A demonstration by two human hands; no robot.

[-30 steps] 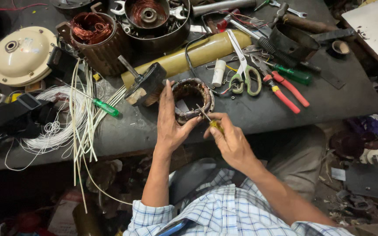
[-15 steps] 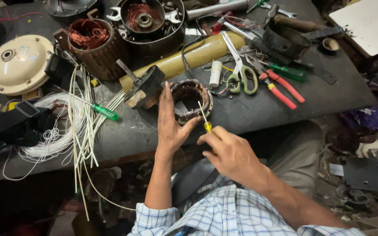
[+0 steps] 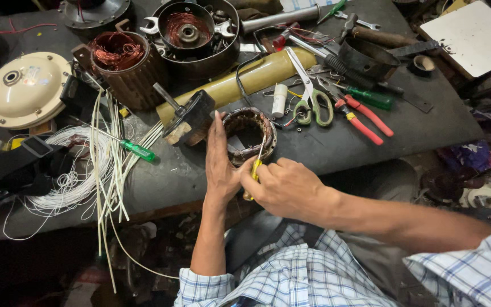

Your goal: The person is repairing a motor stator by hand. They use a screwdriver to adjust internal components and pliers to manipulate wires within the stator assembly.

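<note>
- Right hand fingers clamped on a yellow-handled screwdriver, its tip at the stator ring.
- Left hand lies flat, fingers together, touching the ring's left rim.
- Ring rests on the worktop; scissors lie beyond.

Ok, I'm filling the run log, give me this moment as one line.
left hand: flat against stator ring | right hand: grips yellow tool, tip at ring | ring: on bench edge
</note>
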